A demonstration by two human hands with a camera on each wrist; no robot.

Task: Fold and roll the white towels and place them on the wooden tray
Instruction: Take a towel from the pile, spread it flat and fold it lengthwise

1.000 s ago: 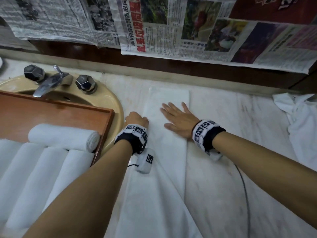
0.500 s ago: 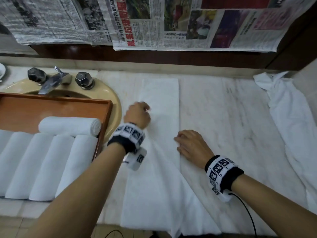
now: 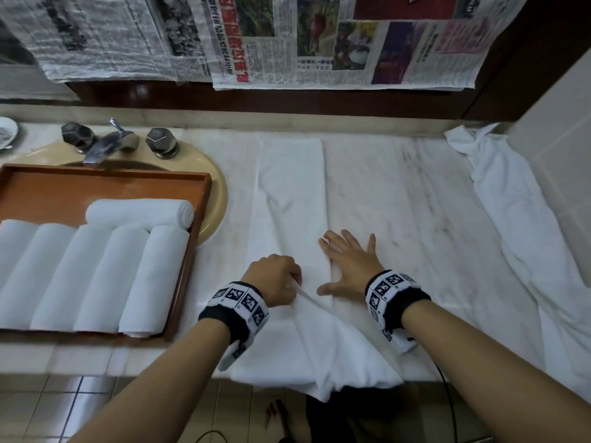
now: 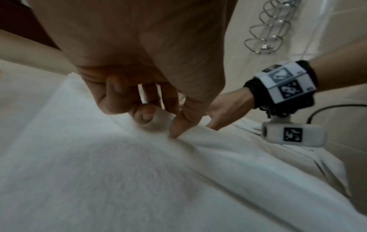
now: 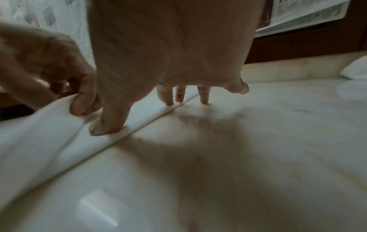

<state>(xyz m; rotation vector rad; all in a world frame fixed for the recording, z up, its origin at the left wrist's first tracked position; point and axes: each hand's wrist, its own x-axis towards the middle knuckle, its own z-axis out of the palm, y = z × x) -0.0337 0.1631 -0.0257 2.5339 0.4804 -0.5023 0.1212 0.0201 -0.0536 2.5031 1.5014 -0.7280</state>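
Towel [image 3: 291,187] is laid out long on the marble counter [image 3: 399,193], near end hanging off the front edge. Left hand [image 3: 275,278] has its fingers curled, pinching up a fold of it; right hand [image 3: 350,262] is flat with fingers spread, pressing the towel's right edge. Wooden tray [image 3: 105,187] on the left holds six rolled towels [image 3: 96,276], over the sink [image 3: 214,193]. Crumpled white cloth [image 3: 511,219] sits far right.

Bare forearms wear black wristbands [image 3: 235,310] with white square-coded tags, white camera pods, black cable.
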